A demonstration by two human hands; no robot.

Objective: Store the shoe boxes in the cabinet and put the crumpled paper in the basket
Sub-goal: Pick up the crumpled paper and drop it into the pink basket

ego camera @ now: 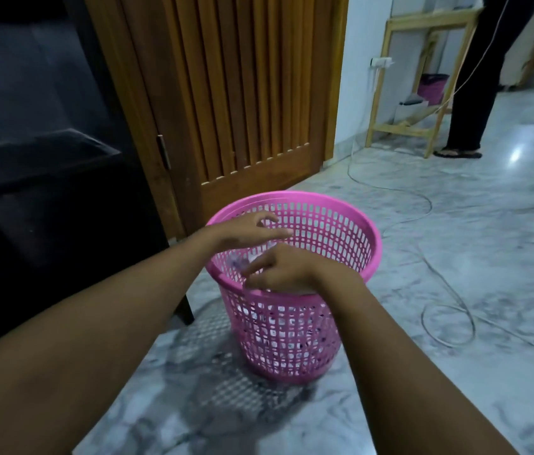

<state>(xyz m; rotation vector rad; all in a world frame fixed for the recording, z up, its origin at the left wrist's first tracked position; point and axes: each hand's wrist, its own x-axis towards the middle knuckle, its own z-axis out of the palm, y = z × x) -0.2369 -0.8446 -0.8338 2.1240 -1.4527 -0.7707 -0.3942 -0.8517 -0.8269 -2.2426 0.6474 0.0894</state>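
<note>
As my arms reach over the pink basket, my right hand and left hand hover loose-fingered, holding nothing; crumpled paper lies inside. Paper step seems done; shoe boxes, unseen, come next.

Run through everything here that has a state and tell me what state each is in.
pink basket: upright on floor, paper inside.
crumpled paper: in the basket.
left hand: open, above basket, holding nothing.
right hand: open, at near rim, holding nothing.
wooden door: looks shut.
white cable: slack, looped on floor.
</note>
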